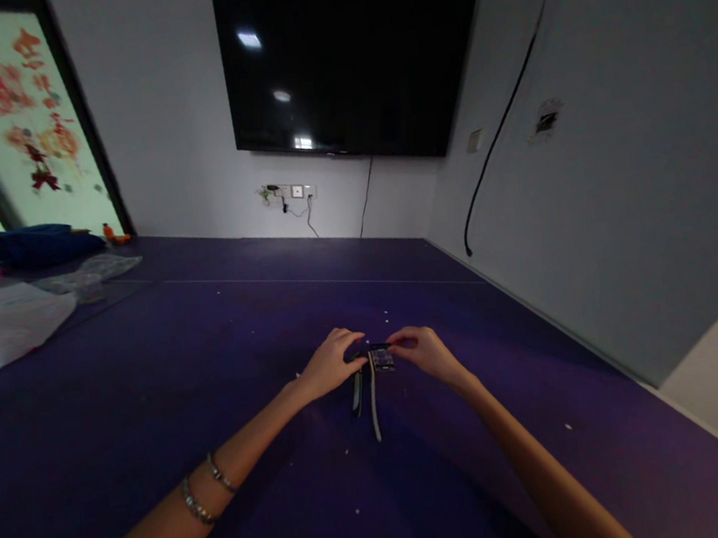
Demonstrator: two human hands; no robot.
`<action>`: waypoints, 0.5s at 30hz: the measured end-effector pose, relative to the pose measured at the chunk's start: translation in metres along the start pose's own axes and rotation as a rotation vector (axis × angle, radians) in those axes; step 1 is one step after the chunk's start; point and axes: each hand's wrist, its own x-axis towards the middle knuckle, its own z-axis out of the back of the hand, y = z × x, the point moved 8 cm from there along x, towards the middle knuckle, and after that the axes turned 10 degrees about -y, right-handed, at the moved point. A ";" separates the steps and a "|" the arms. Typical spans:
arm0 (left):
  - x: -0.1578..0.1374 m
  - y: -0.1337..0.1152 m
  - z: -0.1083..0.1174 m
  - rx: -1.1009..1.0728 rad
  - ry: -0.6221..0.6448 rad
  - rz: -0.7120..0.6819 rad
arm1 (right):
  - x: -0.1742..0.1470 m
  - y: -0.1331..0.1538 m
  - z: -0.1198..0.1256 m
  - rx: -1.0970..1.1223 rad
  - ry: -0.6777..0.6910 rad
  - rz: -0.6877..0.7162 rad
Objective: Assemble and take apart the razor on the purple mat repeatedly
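Note:
My right hand (428, 353) pinches the upper right edge of a small dark square piece with a light pattern (382, 359). Its exact kind is too small to make out. Just left of it, my left hand (332, 363) has thumb and fingers apart in a C shape, the thumb tip close to the piece. Whether that thumb touches anything I cannot tell. A thin pale strip (375, 408) runs toward me from beside the square piece. Next to the strip lies a narrow dark object with a grey face (358, 394), its far end partly behind my left thumb.
Tiny white scraps (569, 427) dot the purple surface (226, 366). At the far left lie clear and white plastic sheets (2, 325) and a dark blue cloth bundle (35, 245). A television (351, 58) hangs on the wall; a black cable (500, 131) dangles at the right.

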 end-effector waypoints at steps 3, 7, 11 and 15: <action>0.005 0.007 -0.024 0.058 0.101 0.012 | 0.001 -0.016 0.005 -0.062 -0.013 -0.005; 0.010 0.011 -0.058 0.151 0.229 -0.023 | 0.000 -0.034 0.005 -0.120 -0.017 -0.023; 0.012 0.015 -0.074 0.225 0.247 -0.028 | -0.003 -0.048 0.002 -0.155 -0.017 -0.039; 0.012 0.020 -0.082 0.239 0.259 -0.011 | -0.004 -0.055 -0.001 -0.169 -0.015 -0.051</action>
